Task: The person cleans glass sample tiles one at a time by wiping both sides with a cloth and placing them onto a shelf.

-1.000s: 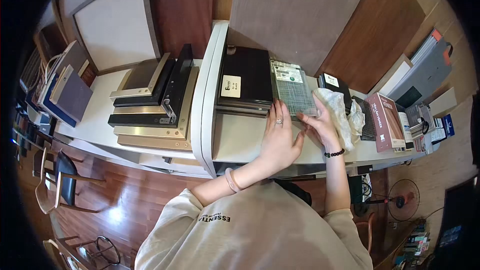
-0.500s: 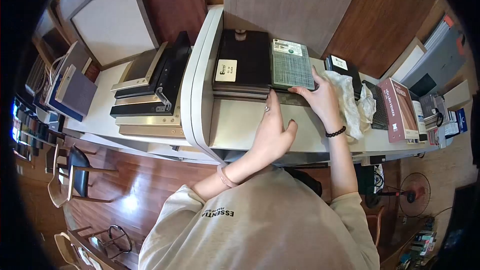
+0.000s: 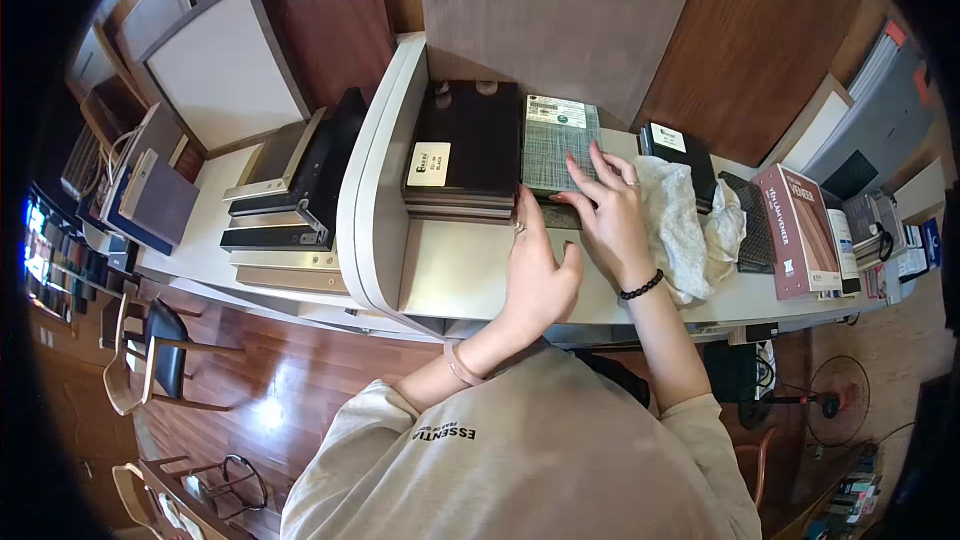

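Observation:
A stack of dark sample panels (image 3: pixel 465 145) with a white label lies on the white shelf (image 3: pixel 450 275), against the divider. Right beside it sits a stack with a green-grey woven-pattern panel (image 3: pixel 550 155) on top, its label at the far edge. My left hand (image 3: pixel 542 280) is at the near edge between the two stacks, fingers stretched and thumb apart, holding nothing. My right hand (image 3: pixel 612 215) has its fingers spread over the right side and near corner of the patterned panel, touching it without a grip. A crumpled white cloth (image 3: pixel 672 225) lies just right of my right hand.
Farther right are a small dark sample stack (image 3: pixel 685 155), a dark mesh piece (image 3: pixel 752 225) and a reddish veneer box (image 3: pixel 797 230). Left of the white divider (image 3: pixel 385 170) are stacked framed samples (image 3: pixel 290 200). Large wood panels (image 3: pixel 550 20) lean behind. A chair (image 3: pixel 165 350) stands at lower left.
The patterned panel's stack sits squared beside the dark one, farther from me than a second ago. My right hand has moved from its side edge onto its top, with fingers spread.

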Available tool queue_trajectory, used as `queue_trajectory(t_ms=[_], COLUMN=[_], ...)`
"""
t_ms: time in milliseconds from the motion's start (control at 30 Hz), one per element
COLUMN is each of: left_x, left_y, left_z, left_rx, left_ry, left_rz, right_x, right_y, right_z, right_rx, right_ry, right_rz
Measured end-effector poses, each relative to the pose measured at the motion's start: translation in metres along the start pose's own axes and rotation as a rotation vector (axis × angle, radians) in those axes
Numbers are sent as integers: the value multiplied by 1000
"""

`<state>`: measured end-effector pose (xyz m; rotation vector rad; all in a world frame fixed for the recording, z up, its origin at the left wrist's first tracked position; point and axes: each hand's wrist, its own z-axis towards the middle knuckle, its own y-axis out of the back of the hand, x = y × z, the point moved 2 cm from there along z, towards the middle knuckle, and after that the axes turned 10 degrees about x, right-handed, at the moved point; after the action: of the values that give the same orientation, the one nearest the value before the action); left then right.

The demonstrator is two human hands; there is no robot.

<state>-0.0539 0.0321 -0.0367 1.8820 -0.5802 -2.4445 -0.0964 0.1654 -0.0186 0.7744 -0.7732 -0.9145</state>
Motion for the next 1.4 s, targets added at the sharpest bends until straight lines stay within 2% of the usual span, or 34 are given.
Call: queue_trajectory(t_ms=[133, 300, 400, 467, 500, 533, 567, 600, 700, 733, 767, 833, 900, 933, 1000, 1067, 1167, 1400], left_x=[-9, -1, -3, -14, -14, -14, -15, -20, -58, -68, -82, -112, -145, -149, -144, -147, -166, -189], left_y=[4, -2, 1, 8, 6, 6, 7, 6, -2, -3, -7, -11, -12, -19, -27, -23, -57, -76], left_z=[0, 1, -1, -1, -4, -10, -13, -13, -14, -15, -16, -20, -27, -28, -83, -62, -47, -39], left_rx=[51, 23, 61, 147, 176, 130, 82, 103, 178, 175, 349, 673, 764, 738, 676, 607, 513, 324], left_ry=[115, 18, -26, 50, 40, 2, -34, -36, -215, -206, -272, -411, -720, -722, -726, -724, -726, -787], left_rz=[-73, 106, 1, -100, -111, 12, 139, 135, 196, 189, -22, -443, -668, -662, -681, -696, -705, -681], right_x=[-7, -4, 7, 12, 19, 20, 10, -7, -81, -106, -122, -134, -147, -153, -160, -163, -165, -166], right_y=[-1, -4, 11, 50, 71, 83, 95, 112, 137, 144, 145, 138, 135, 134, 129, 126, 123, 119], right_z=[1, 2, -4, -24, -33, -41, -56, -78, -128, -135, -140, -147, -145, -145, -150, -154, -155, -156], right_rx=[19, -7, -139, -220, -281, -340, -360, -376, -295, -211, -126, -71, 7, 16, 68, 117, 42, -23], right_ry=[-36, -77, -44, -90, -95, -95, -162, -230, -355, -419, -478, -426, -326, -302, -268, -224, -254, -197], right_rz=[139, 164, 219, 129, 74, 24, -43, -109, -112, -120, -123, -126, -154, -150, -166, -162, -136, -136])
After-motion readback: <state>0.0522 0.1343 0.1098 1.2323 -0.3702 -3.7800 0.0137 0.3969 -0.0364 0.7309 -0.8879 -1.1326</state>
